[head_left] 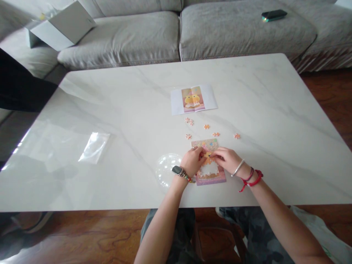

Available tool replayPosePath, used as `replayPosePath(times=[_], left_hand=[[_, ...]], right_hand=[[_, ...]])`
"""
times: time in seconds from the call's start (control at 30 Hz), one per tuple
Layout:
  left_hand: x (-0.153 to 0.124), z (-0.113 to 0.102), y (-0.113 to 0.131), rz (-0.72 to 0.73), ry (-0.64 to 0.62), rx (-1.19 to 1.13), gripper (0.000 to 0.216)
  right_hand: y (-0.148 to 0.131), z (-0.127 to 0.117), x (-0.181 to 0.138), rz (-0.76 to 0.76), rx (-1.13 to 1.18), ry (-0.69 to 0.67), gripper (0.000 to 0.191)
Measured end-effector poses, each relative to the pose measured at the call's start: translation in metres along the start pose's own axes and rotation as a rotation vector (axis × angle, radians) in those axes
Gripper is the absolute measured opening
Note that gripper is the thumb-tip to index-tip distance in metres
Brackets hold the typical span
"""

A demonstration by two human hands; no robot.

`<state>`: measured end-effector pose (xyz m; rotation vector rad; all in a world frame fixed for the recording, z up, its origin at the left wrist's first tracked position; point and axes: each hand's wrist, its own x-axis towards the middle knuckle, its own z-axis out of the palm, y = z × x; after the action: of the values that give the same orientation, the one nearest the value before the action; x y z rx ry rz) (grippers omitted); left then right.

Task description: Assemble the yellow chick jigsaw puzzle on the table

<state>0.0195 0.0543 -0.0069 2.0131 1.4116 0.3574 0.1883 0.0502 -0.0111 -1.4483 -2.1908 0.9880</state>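
Observation:
A small jigsaw puzzle (211, 181), partly filled with a bare white patch in its lower middle, lies on the table in front of me. Over its left side, my left hand (193, 160) is closed, fingertips curled down at the puzzle's middle; whatever they hold is hidden. My right hand (226, 157) reaches in from the other side, thumb and fingers pinched at a yellow puzzle piece (208, 155) in the picture. Loose pieces are scattered just beyond, among them an orange piece (206, 127) and a pinkish piece (237, 136).
A creased reference picture (193, 99) lies beyond the loose pieces. Left of the puzzle is a clear round plastic item (165, 170), and farther left a clear plastic bag (95, 147). The white marbled table (132, 110) ends close to my legs. A grey sofa (132, 38) stands behind.

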Motion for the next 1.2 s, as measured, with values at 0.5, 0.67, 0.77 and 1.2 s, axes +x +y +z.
replayPosePath(times=[0.5, 0.67, 0.77, 1.2], left_hand=[[0.0016, 0.0, -0.0034, 0.014, -0.028, -0.002, 0.01], [0.002, 0.0005, -0.0047, 0.009, -0.038, -0.009, 0.01], [0.0024, 0.001, -0.0049, 0.009, -0.035, -0.015, 0.011], [0.0016, -0.0001, -0.0025, 0.005, -0.017, -0.032, 0.014]], right_hand=[[0.0066, -0.006, -0.0026, -0.05, 0.077, 0.081, 0.021], [0.007, -0.0075, -0.0031, -0.006, 0.11, 0.081, 0.017], [0.0068, -0.0079, -0.0033, 0.009, 0.122, 0.083, 0.014], [0.0038, -0.0094, -0.0021, 0.088, 0.055, 0.047, 0.016]])
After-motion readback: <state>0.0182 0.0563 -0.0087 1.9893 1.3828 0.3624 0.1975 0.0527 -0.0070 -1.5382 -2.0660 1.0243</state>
